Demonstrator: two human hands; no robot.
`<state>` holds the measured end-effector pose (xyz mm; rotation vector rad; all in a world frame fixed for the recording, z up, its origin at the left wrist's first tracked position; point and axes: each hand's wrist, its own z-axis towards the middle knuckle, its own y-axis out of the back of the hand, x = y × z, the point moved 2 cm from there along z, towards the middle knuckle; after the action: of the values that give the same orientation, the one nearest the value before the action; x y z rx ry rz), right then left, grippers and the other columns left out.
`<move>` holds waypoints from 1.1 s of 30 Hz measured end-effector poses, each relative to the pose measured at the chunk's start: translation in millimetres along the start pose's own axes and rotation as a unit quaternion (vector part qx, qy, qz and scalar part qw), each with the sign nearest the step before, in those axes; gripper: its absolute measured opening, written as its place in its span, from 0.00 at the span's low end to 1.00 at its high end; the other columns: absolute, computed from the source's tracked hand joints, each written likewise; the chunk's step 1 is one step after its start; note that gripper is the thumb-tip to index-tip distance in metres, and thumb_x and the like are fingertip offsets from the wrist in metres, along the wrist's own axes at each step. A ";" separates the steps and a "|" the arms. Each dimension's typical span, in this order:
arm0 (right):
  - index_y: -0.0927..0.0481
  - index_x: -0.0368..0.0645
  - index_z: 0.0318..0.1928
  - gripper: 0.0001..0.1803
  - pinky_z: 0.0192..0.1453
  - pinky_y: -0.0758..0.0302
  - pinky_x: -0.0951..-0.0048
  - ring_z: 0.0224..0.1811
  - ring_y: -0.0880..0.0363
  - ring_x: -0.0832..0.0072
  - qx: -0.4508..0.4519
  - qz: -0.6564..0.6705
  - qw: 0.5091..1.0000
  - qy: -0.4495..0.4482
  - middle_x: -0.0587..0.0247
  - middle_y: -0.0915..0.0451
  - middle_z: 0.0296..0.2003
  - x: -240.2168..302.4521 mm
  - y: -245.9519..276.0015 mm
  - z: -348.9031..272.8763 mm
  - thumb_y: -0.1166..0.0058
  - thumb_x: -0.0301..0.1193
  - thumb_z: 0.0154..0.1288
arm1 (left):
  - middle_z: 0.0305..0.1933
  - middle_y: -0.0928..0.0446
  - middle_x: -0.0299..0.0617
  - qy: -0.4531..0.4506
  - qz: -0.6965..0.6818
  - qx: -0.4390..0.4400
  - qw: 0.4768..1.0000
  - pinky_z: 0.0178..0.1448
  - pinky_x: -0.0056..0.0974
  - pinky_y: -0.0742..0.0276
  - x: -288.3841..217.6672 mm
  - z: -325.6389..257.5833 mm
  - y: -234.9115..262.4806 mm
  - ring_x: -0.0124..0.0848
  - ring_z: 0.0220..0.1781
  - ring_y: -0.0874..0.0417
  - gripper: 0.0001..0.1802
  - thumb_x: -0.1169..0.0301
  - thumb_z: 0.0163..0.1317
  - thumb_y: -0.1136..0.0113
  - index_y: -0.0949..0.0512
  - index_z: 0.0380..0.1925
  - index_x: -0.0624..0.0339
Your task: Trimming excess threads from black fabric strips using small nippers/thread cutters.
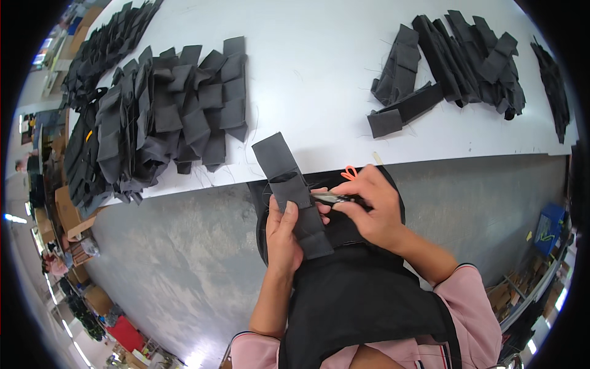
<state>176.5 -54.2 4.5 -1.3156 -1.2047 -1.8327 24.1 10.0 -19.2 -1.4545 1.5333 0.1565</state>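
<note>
"Pinching the charcoal, flat-folded fabric strip (pixel 294 194) at frame centre is our left hand (pixel 283 232); our right hand (pixel 376 206) grips silver-bladed snips (pixel 329 197)."
"Should our aim slip, we might cut the strip itself."

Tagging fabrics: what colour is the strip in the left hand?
The fabric strip in the left hand is dark grey; best view: head.

Textile workshop: dark fabric strips (pixel 233 89) piled on white worktable (pixel 313 80), small snips (pixel 329 198), cardboard boxes (pixel 70 209), grey floor (pixel 190 252)
</note>
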 end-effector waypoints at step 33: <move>0.21 0.40 0.37 0.14 0.30 0.28 0.69 0.26 0.27 0.66 -0.007 -0.182 0.979 0.092 0.59 0.28 0.28 5.1 2.2 17.6 0.36 0.21 0.45 | 0.53 0.27 0.55 -0.015 -0.025 0.029 0.999 0.43 0.40 0.17 7.2 -4.9 -3.6 0.38 0.43 0.19 0.25 0.71 0.67 0.49 0.45 0.61 0.57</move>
<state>184.0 -39.0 11.9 -0.9493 -1.4007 -2.1670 25.7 0.7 -19.9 -1.4378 1.4641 0.1035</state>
